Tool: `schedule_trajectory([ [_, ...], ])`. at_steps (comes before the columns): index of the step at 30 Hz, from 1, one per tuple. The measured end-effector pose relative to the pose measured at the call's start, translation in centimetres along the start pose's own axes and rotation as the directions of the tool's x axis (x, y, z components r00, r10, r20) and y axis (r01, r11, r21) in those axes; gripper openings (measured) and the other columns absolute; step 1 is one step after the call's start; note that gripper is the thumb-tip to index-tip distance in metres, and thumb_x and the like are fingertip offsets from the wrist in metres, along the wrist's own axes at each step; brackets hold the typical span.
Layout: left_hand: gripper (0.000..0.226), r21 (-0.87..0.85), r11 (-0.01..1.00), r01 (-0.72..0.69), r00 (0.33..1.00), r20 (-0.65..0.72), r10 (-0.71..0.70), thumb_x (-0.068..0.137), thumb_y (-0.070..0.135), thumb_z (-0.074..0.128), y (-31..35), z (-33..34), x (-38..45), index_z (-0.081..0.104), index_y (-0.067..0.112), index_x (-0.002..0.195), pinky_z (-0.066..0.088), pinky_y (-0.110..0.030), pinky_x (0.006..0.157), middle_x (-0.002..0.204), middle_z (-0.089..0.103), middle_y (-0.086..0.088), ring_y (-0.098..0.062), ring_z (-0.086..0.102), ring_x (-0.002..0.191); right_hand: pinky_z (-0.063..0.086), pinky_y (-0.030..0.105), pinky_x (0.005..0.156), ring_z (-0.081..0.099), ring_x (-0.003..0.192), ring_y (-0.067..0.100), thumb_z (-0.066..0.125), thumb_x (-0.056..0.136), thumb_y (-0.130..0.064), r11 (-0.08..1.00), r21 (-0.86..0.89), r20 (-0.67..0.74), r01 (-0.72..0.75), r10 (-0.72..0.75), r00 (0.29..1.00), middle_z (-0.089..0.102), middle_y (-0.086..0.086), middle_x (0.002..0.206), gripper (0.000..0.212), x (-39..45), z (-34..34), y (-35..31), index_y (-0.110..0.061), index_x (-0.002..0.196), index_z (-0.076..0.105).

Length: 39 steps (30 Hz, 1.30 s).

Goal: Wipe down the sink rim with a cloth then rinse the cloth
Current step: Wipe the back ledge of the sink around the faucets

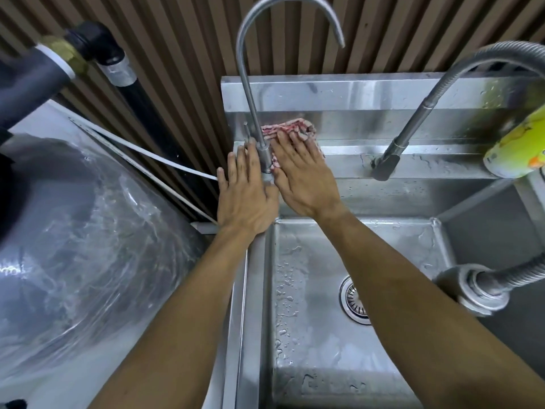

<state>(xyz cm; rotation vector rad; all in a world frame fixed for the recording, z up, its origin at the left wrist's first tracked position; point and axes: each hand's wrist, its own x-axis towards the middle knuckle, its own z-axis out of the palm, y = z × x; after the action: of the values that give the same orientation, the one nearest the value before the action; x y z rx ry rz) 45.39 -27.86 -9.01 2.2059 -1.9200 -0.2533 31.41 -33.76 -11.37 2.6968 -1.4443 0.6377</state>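
Note:
A red-and-white patterned cloth (287,129) lies on the back rim (348,168) of the steel sink, just right of a thin gooseneck tap (250,93). My right hand (303,178) lies flat on the cloth with fingers spread, pressing it against the rim. To the left of the tap's base, my left hand (246,196) rests flat on the rim's back left corner, fingers apart, holding nothing. Most of the cloth is hidden under my right hand.
The wet basin (312,335) with its drain strainer (354,296) lies below my arms. A second flexible tap (413,125) stands to the right, beside a green-yellow bottle (519,143). A hose fitting (472,287) hangs over the basin's right side. A plastic-wrapped drum (82,231) fills the left.

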Motion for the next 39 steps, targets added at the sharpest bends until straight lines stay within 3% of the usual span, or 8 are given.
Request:
schedule_trajectory([
  [7,0.071,-0.307,0.950,-0.051,0.991,-0.131,0.011,0.093,0.039,0.039,0.0,-0.9,1.3,0.025,0.017,0.159,0.004,-0.056,0.125,0.171,0.008,-0.005,-0.029,0.005,0.157,0.018,0.040,0.125,0.046,0.143,0.023,0.024,0.103,-0.034,0.989,0.146,0.223,0.033,-0.065,0.973,0.053,0.005,0.154,0.056,1.4,-2.0,0.0,-0.015,0.150,0.049],
  [11,0.051,-0.381,0.924,-0.040,0.989,-0.149,-0.019,0.095,0.044,0.042,-0.1,-0.4,2.1,0.039,0.022,0.142,0.017,-0.062,0.121,0.167,0.021,-0.003,-0.032,0.014,0.155,0.009,0.047,0.129,0.025,0.156,0.026,0.021,0.106,-0.043,0.944,-0.026,0.036,-0.329,0.330,0.943,0.029,0.004,0.168,0.063,-2.0,0.1,-1.0,-0.016,0.162,0.028],
  [14,0.051,-0.418,0.907,-0.054,0.985,-0.173,-0.022,0.092,0.023,0.052,0.2,-0.6,2.3,0.034,0.021,0.139,0.016,-0.060,0.122,0.163,0.027,-0.009,-0.036,0.020,0.152,-0.001,0.043,0.129,0.002,0.160,0.030,0.035,0.104,-0.049,0.804,0.065,-0.073,-0.591,0.595,0.800,0.003,0.015,0.172,0.080,-1.9,0.1,-0.4,-0.006,0.164,0.006],
  [19,0.074,-0.414,0.908,-0.062,0.978,-0.208,-0.028,0.081,-0.002,0.056,0.1,-0.7,2.3,0.030,0.021,0.146,0.036,-0.058,0.112,0.146,0.043,-0.013,-0.041,0.039,0.139,0.016,0.049,0.128,0.010,0.158,0.037,0.042,0.102,-0.040,0.805,0.036,-0.163,-0.592,0.589,0.791,0.008,0.025,0.170,0.081,-1.3,-0.4,0.6,0.003,0.161,0.008],
  [24,0.097,-0.530,0.846,-0.064,0.979,-0.197,-0.049,0.079,0.011,0.064,-0.3,-0.2,2.4,0.005,0.032,0.152,0.019,-0.059,0.122,0.156,0.038,-0.014,-0.038,0.032,0.146,-0.001,0.046,0.129,-0.004,0.158,0.039,0.033,0.103,-0.036,0.529,0.054,-0.012,-0.847,0.849,0.529,-0.004,0.030,0.168,0.081,1.0,-1.6,0.7,0.010,0.158,-0.006],
  [29,0.120,-0.439,0.875,-0.204,0.955,-0.287,0.078,0.073,0.029,0.073,0.1,-1.5,3.6,-0.008,0.011,0.161,-0.010,-0.042,0.124,0.171,-0.006,-0.008,-0.029,-0.010,0.157,0.041,0.049,0.114,0.047,0.138,0.033,0.043,0.104,-0.019,0.643,0.362,-0.021,-0.675,0.729,0.684,0.050,0.014,0.153,0.050,-0.8,-2.8,-0.8,-0.012,0.153,0.042],
  [33,0.089,-0.447,0.863,-0.237,0.950,-0.292,0.110,0.094,0.045,0.045,0.3,-1.4,4.7,-0.002,0.015,0.163,-0.003,-0.052,0.126,0.171,-0.015,-0.001,-0.020,-0.019,0.155,0.046,0.016,0.099,0.054,0.111,-0.020,0.041,0.108,-0.021,0.393,0.868,-0.217,-0.305,0.851,0.478,0.064,-0.006,0.138,0.043,1.2,-5.3,-3.0,-0.019,0.149,0.053],
  [39,0.069,-0.515,0.808,-0.288,0.915,-0.397,0.073,0.105,0.049,0.018,-0.3,-1.1,4.4,0.014,0.012,0.163,-0.003,-0.045,0.127,0.171,0.004,-0.003,-0.017,-0.006,0.157,0.000,0.042,0.130,0.013,0.159,0.028,0.037,0.111,-0.019,0.944,0.294,-0.468,-0.150,0.279,0.838,0.020,0.009,0.170,0.053,7.0,-3.0,-3.1,-0.008,0.162,0.026],
])
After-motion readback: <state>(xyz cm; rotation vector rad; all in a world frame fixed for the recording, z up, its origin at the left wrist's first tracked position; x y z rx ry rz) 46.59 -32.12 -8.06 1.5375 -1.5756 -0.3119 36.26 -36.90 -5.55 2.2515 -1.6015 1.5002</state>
